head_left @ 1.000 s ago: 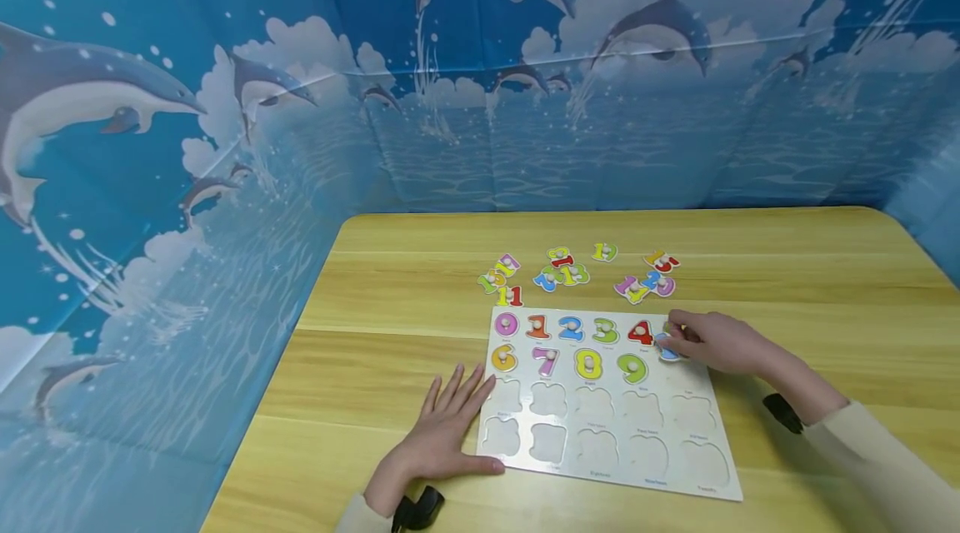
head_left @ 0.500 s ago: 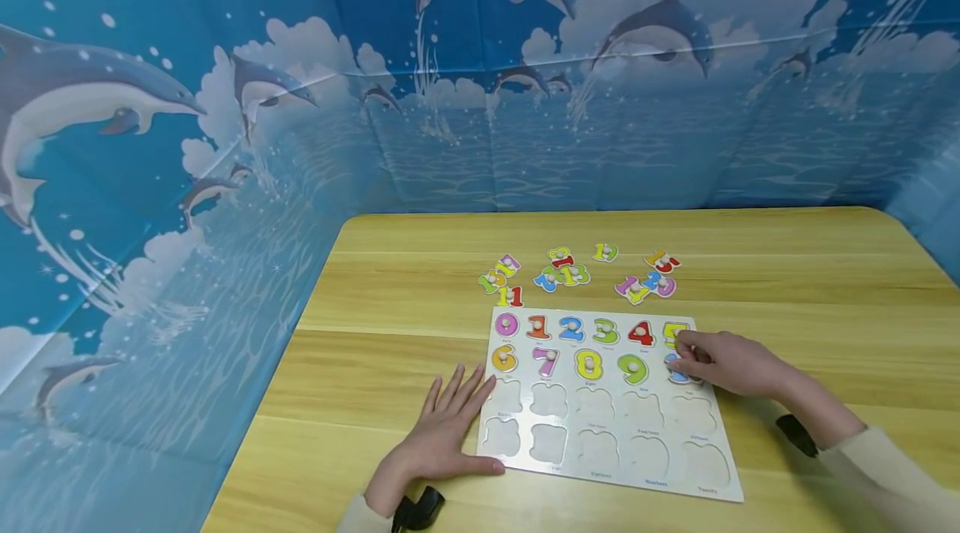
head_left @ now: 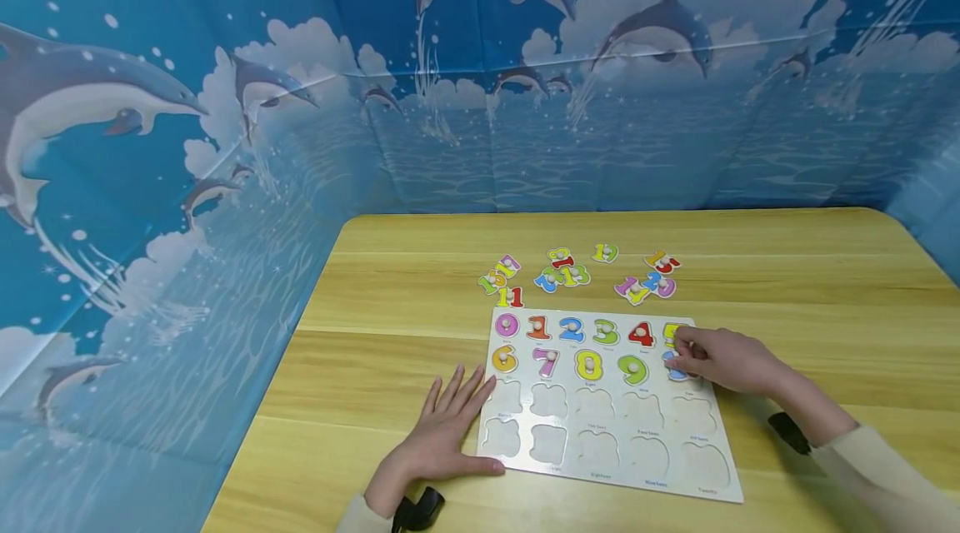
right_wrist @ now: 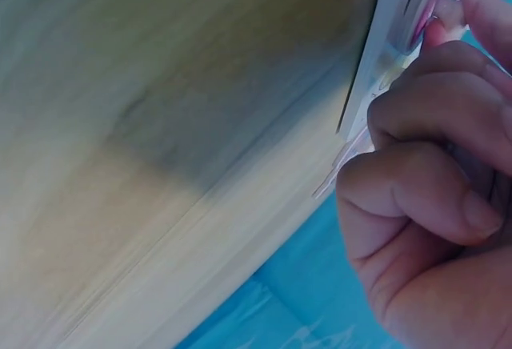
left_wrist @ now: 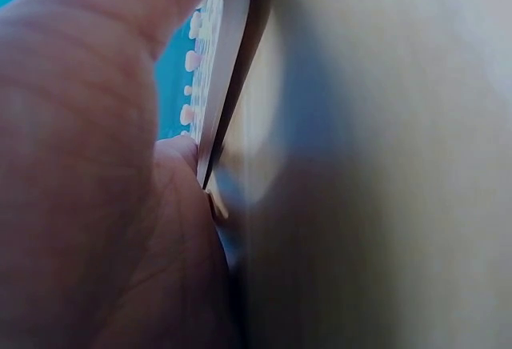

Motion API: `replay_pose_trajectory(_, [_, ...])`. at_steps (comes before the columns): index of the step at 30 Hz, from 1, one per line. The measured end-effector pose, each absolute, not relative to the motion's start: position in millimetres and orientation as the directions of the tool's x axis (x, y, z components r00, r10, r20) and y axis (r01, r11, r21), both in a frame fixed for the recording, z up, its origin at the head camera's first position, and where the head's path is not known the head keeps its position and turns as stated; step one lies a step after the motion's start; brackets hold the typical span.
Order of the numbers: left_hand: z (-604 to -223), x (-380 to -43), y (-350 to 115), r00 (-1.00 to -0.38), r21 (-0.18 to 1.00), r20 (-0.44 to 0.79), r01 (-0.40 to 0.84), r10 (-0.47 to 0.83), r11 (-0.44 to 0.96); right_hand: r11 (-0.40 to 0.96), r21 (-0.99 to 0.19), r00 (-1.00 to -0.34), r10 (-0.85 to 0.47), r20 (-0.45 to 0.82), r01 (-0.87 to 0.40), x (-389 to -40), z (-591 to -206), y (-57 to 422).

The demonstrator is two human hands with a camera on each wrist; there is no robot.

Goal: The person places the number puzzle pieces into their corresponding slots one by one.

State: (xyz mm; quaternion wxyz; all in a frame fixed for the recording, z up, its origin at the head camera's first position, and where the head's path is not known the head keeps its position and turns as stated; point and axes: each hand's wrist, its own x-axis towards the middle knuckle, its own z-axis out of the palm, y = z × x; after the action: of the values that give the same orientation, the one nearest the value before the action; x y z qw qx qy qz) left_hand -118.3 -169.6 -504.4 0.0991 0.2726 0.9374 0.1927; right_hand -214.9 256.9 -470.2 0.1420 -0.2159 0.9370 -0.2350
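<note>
A white number puzzle board (head_left: 525, 433) lies on the table. My right hand (head_left: 731, 360) pinches the small knob of a number puzzle piece (head_left: 672, 366) at the right end of the second row. Blue shows on that piece in the head view, and a pinkish part (right_wrist: 436, 1) in the right wrist view; the fingers cover the rest. Whether it sits flush in its recess, I cannot tell. Just above it is the yellow 5 (head_left: 671, 333), partly behind the fingers. My left hand (head_left: 442, 433) rests with spread fingers at the board's left edge, fingertip and thumb touching it.
Pieces 0 to 4 fill the top row, with orange 6 (head_left: 504, 359), purple 7, yellow 8 and green 9 (head_left: 633, 369) below. Two lower rows show bare recesses. Loose two-digit pieces (head_left: 572, 275) lie in small piles beyond the board. A dolphin-print curtain (head_left: 480, 141) hangs behind.
My right hand has brought the blue-marked piece from over the 5 down to the second row's right end, shifting slightly there since. The 5 has come into view. My left hand stays put.
</note>
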Motion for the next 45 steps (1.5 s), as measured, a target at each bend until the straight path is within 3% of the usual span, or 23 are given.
replay_pose_trajectory(25, [-503.3,-118.5,-171.8,-0.835,0.415,-0.093,0.463,0.542,0.783,0.774,-0.56,-0.841,-0.489,-0.231,-0.296,-209.6,-468.9,252.9])
replay_pose_trajectory(39, [-505.2,-119.6,-171.8,-0.832,0.419,-0.081,0.471,0.549,0.776,0.824,-0.51,-0.854,-0.433,-0.287,-0.246,-210.0,-466.8,251.9])
replay_pose_trajectory(45, [-503.2,-119.3,-170.4,-0.829,0.416,-0.094,0.471,0.551,0.778,0.858,-0.428,-0.849,-0.432,-0.303,-0.283,-213.5,-458.8,249.8])
